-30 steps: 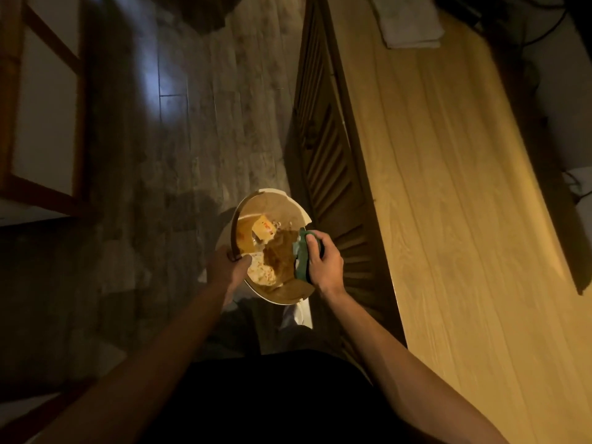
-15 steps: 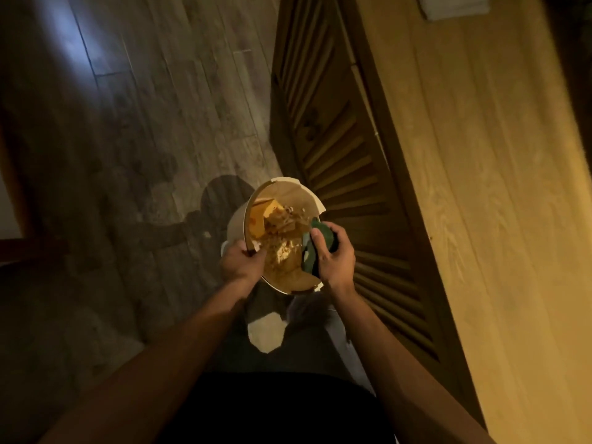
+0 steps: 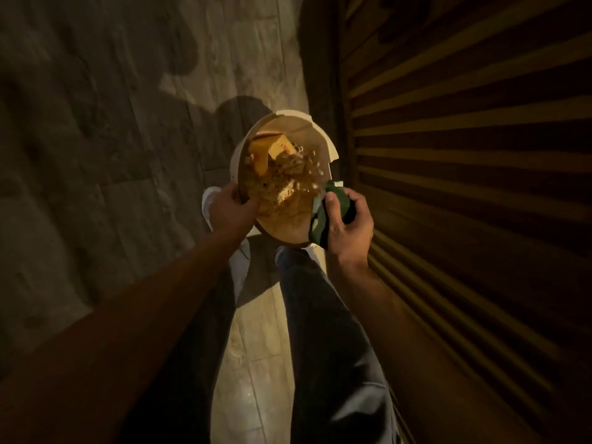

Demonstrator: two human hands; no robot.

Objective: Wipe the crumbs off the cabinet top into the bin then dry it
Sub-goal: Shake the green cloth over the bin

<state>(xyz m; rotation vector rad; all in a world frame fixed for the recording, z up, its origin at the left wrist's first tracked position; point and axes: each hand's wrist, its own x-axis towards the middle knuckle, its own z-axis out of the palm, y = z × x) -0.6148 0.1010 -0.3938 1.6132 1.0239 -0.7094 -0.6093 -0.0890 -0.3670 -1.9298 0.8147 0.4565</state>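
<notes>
Cabinet front of dark slatted wood (image 3: 464, 161) fills the space right of the round cream plastic bin (image 3: 323, 136); its top is out of view, so can't confirm it's crumb-free. Grey wood-plank floor (image 3: 112, 123) lies left of the bin and under it. Bin sits just beside the cabinet front, holding yellow packaging and crumpled scraps, with pale crumbs (image 3: 312, 173) blurred over its right inner side. Left hand (image 3: 229, 208), grip curled over the bin's near-left rim, steadies it. Right hand (image 3: 349, 224), grip closed round a bunched dark green cloth (image 3: 325, 216), holds it at the bin's near-right rim, over the opening.

Judgement: crumb dump into the bin is in progress or nearly done. Left: set the bin down, then dry the tabletop. No dry towel in view here.
</notes>
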